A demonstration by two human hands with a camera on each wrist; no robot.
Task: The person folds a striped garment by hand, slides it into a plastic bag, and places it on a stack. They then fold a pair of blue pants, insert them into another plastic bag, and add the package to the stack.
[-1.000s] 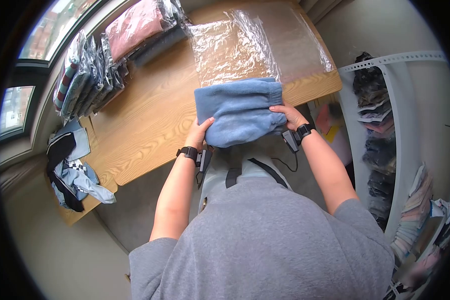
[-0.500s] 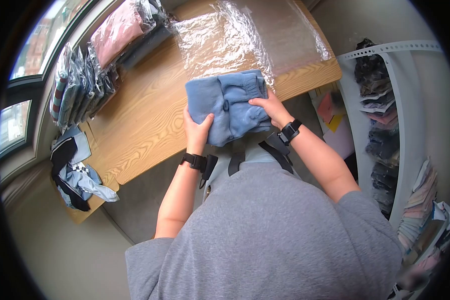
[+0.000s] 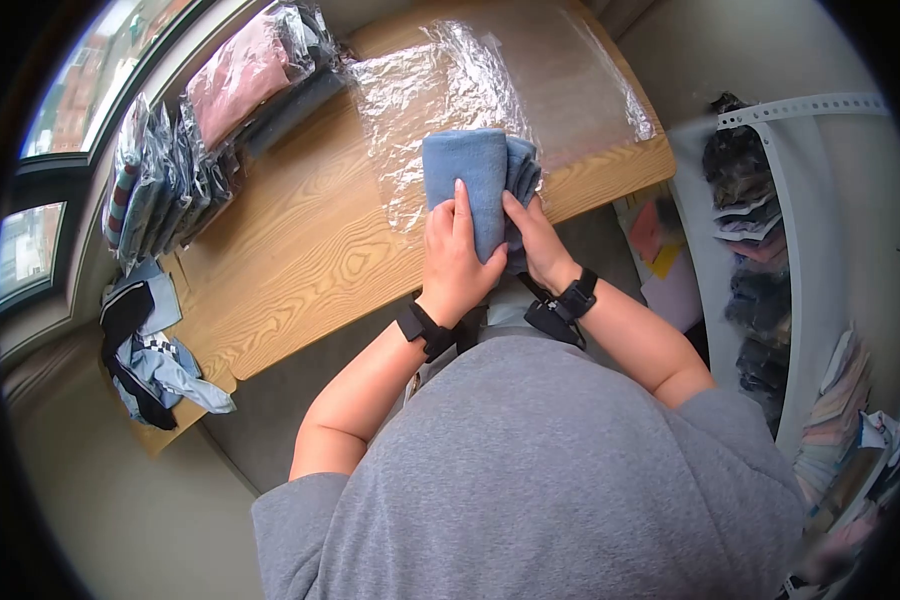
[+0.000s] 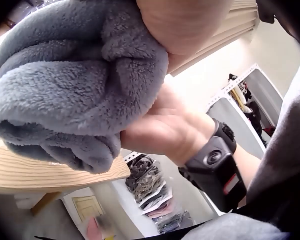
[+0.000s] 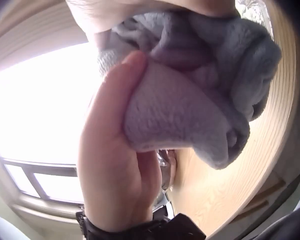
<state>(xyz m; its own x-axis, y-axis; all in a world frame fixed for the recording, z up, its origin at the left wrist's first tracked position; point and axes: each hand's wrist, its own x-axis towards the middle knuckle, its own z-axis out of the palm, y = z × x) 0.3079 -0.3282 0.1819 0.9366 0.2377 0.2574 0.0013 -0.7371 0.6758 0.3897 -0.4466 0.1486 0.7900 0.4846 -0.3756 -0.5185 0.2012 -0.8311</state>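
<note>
A blue fleece garment (image 3: 465, 180), folded into a thick bundle, is held above the front edge of the table. My left hand (image 3: 455, 260) grips its left side, with fingers lying over the top layer and the thumb at the right of the fold. On the other side, my right hand (image 3: 545, 248) holds the bundle's right part, thumb on top. In the left wrist view the plush fabric (image 4: 60, 90) shows curled, loose layers at its end. The right wrist view shows my left hand (image 5: 110, 140) wrapped around a fold.
Clear plastic bags (image 3: 450, 90) lie flat on the wooden table (image 3: 290, 250). Bagged folded clothes (image 3: 160, 180) and a pink bagged garment (image 3: 238, 85) stand by the window. Loose clothes (image 3: 165, 365) lie at the left corner. A white shelf (image 3: 800, 230) with stacked clothes stands right.
The garment was wide and flat, then creased at its middle; now its left half is folded over to the right. My left hand moved right with it, close to my right hand.
</note>
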